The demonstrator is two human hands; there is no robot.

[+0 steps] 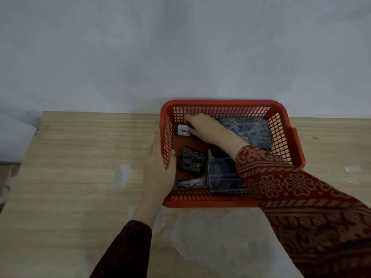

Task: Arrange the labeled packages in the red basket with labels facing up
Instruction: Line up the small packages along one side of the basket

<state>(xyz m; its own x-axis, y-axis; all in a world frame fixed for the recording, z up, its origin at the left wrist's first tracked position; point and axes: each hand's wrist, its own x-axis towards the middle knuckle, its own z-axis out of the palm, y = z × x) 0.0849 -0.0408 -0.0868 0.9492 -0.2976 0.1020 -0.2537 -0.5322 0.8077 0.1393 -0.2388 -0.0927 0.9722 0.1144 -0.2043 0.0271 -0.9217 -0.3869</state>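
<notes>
Head view: red basket [220, 102], rectangular plastic lattice, long axis left-right, at bench [80, 157] far edge against wall. Left hand [160, 167] clasps basket's left wall, thumb inside, fingers outside. Right hand [202, 127] in far left corner, fingers pinching small package [183, 130], white label "A" up. Glossy black plastic-wrapped packages elsewhere: large package [251, 131] far right, crinkled package [190, 162] near left.

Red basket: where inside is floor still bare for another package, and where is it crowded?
Bare floor shows in the red basket between the A-labelled package and the small black package, along the left wall. The right hand reaches over it. The near side and far right are crowded with dark wrapped packages.
</notes>
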